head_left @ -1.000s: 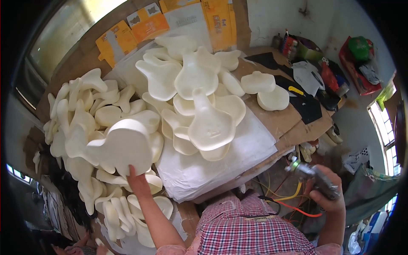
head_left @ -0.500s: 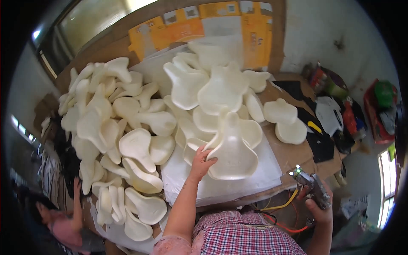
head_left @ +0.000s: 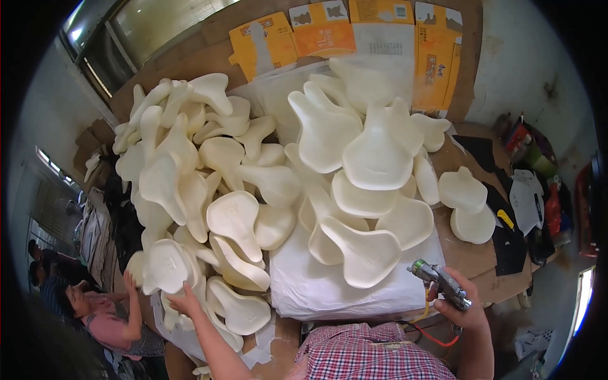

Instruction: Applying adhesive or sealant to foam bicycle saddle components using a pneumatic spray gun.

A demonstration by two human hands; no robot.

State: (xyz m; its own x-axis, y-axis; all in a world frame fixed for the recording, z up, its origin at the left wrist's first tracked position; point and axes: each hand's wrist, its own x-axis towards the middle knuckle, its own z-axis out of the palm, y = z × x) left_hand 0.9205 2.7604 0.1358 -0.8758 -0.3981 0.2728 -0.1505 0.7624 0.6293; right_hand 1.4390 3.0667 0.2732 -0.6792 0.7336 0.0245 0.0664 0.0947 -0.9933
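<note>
My left hand (head_left: pixel 184 302) reaches into the left pile, its fingers apart at the lower edge of a cream foam bicycle saddle pad (head_left: pixel 166 267). On that pad's other side is a co-worker's hand (head_left: pixel 130 280). My right hand (head_left: pixel 465 304) is wrapped round a metal spray gun (head_left: pixel 445 285) with hoses, held near the table's front edge. Another saddle pad (head_left: pixel 366 252) lies with its nose toward the upper left on the white paper (head_left: pixel 316 294). Behind it rise more stacked pads (head_left: pixel 380 152).
Several loose pads (head_left: pixel 231 218) are heaped on the left. Two pads (head_left: pixel 472 225) sit at right on cardboard, beside black sheets (head_left: pixel 506 247) and a yellow cutter (head_left: pixel 505 219). A red hose (head_left: pixel 443 342) hangs below the gun. A co-worker (head_left: pixel 111 316) is at lower left.
My left hand has moved from the middle stack to the left pile, and the pad it held is now there. The co-worker has turned toward the pile. My view has shifted left.
</note>
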